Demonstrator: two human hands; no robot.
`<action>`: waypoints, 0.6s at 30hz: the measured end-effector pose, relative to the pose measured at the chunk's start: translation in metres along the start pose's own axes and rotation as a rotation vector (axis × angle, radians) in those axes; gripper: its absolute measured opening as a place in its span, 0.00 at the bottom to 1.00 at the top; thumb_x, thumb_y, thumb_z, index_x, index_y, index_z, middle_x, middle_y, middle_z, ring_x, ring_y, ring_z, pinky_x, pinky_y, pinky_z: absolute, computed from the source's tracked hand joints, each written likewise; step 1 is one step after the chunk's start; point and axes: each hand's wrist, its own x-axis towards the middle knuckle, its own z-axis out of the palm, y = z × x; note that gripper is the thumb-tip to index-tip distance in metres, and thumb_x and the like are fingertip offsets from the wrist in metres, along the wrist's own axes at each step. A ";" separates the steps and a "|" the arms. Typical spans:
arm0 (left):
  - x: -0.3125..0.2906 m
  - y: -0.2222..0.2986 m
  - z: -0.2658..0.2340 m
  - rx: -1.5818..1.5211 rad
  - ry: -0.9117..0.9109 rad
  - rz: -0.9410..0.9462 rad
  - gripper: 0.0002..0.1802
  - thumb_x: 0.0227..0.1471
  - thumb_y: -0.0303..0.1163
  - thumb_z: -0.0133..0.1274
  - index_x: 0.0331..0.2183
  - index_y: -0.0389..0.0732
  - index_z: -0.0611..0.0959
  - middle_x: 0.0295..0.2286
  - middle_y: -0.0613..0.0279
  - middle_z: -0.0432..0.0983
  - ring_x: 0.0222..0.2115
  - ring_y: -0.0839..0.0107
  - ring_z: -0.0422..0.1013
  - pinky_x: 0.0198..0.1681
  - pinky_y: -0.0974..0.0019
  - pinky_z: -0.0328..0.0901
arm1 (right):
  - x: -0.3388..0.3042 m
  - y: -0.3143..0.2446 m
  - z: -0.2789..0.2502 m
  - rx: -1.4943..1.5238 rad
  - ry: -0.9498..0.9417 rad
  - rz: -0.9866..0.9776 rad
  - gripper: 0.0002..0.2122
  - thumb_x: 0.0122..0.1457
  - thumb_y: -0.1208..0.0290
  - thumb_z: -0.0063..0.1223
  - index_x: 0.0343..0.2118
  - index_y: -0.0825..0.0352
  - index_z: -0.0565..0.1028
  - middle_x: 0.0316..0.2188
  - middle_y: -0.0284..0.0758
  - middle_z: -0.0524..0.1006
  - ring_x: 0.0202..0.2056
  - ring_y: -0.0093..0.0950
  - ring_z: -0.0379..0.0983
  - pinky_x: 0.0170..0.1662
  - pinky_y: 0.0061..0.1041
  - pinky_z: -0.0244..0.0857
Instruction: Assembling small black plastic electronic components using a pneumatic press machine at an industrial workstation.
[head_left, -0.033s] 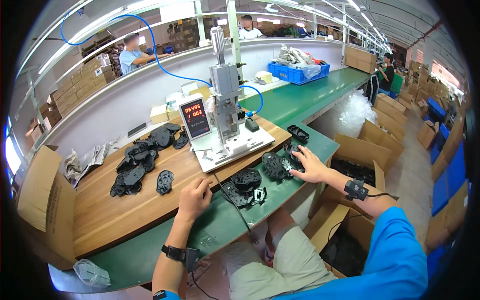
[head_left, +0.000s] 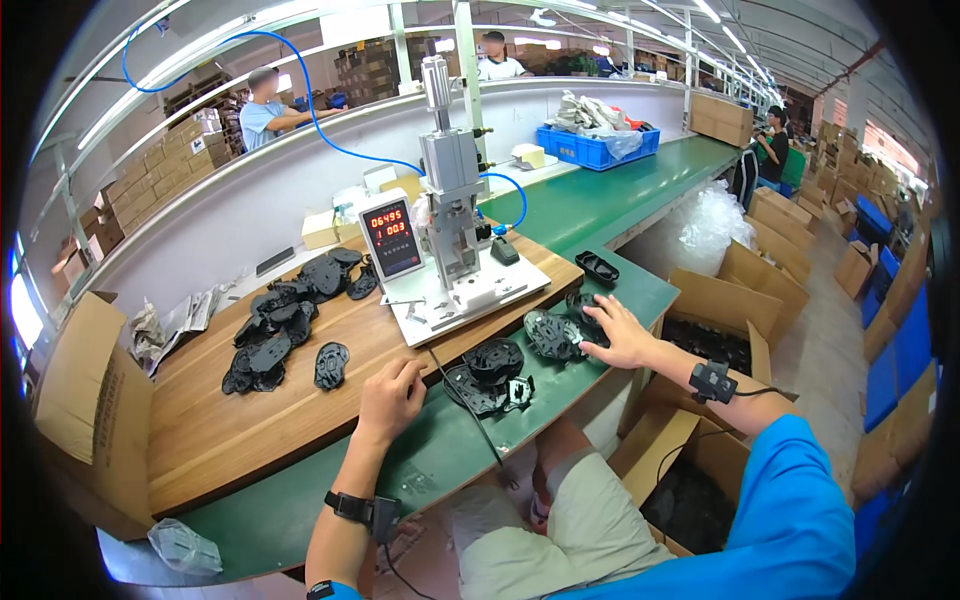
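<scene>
My left hand [head_left: 391, 398] rests at the front edge of the wooden board [head_left: 215, 455], its fingers loosely curled with nothing visible in them. On the right, my right hand [head_left: 622, 336] has its fingers spread beside a black moulded plastic part [head_left: 551, 334]. Its fingertips reach a smaller dark piece [head_left: 581, 304]; whether they press on it I cannot tell. Between my hands, more black plastic parts [head_left: 493, 361] lie on the green bench [head_left: 420, 478]. Behind them stands a metal pneumatic press [head_left: 455, 200] on a white base, with a digital counter box [head_left: 392, 235] next to it.
A pile of black parts [head_left: 270, 335] and a single part [head_left: 331, 366] lie on the board's left. A cardboard box [head_left: 95, 420] stands at far left. Open boxes [head_left: 725, 300] sit right of the bench. A black cable [head_left: 470, 415] crosses the front edge.
Hardly anything differs. The black part beside my right hand looks slightly turned, and the fingers of that hand have shifted a little. My left hand stays in place.
</scene>
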 end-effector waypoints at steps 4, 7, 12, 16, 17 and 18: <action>0.000 0.003 0.000 0.005 0.004 0.009 0.10 0.51 0.22 0.59 0.38 0.39 0.85 0.35 0.55 0.82 0.32 0.54 0.79 0.36 0.56 0.74 | -0.004 -0.023 -0.002 -0.004 0.013 -0.028 0.38 0.66 0.40 0.51 0.72 0.57 0.59 0.74 0.51 0.52 0.75 0.58 0.41 0.73 0.64 0.41; 0.001 0.004 -0.002 -0.010 0.015 0.025 0.11 0.51 0.20 0.58 0.39 0.38 0.85 0.35 0.52 0.82 0.32 0.52 0.80 0.36 0.56 0.75 | -0.008 -0.047 -0.009 0.017 0.011 -0.079 0.36 0.67 0.38 0.48 0.74 0.49 0.57 0.75 0.50 0.50 0.75 0.58 0.40 0.72 0.67 0.39; 0.002 0.006 -0.004 0.001 0.002 0.039 0.10 0.50 0.21 0.59 0.38 0.38 0.85 0.36 0.55 0.82 0.34 0.54 0.80 0.37 0.56 0.75 | -0.011 -0.059 -0.008 -0.206 -0.173 -0.163 0.39 0.64 0.30 0.44 0.75 0.38 0.55 0.77 0.50 0.42 0.75 0.61 0.37 0.69 0.74 0.41; 0.000 0.004 -0.001 -0.036 0.006 0.032 0.12 0.51 0.19 0.57 0.40 0.38 0.85 0.36 0.52 0.82 0.32 0.53 0.80 0.37 0.56 0.75 | -0.023 -0.059 -0.010 -0.183 -0.189 -0.195 0.42 0.60 0.29 0.50 0.75 0.39 0.55 0.76 0.51 0.46 0.75 0.62 0.36 0.68 0.75 0.41; 0.000 0.004 -0.002 -0.037 -0.006 0.020 0.12 0.51 0.19 0.58 0.40 0.38 0.85 0.36 0.52 0.82 0.33 0.53 0.80 0.37 0.56 0.75 | -0.026 -0.055 -0.006 -0.187 -0.173 -0.211 0.44 0.57 0.28 0.53 0.75 0.39 0.55 0.76 0.52 0.47 0.75 0.63 0.37 0.68 0.76 0.42; -0.002 0.004 -0.001 -0.038 -0.018 0.003 0.12 0.51 0.19 0.58 0.40 0.38 0.85 0.36 0.53 0.82 0.33 0.53 0.80 0.38 0.56 0.75 | -0.029 -0.056 -0.008 -0.191 -0.178 -0.208 0.44 0.57 0.28 0.53 0.75 0.39 0.55 0.76 0.52 0.47 0.75 0.63 0.37 0.68 0.76 0.42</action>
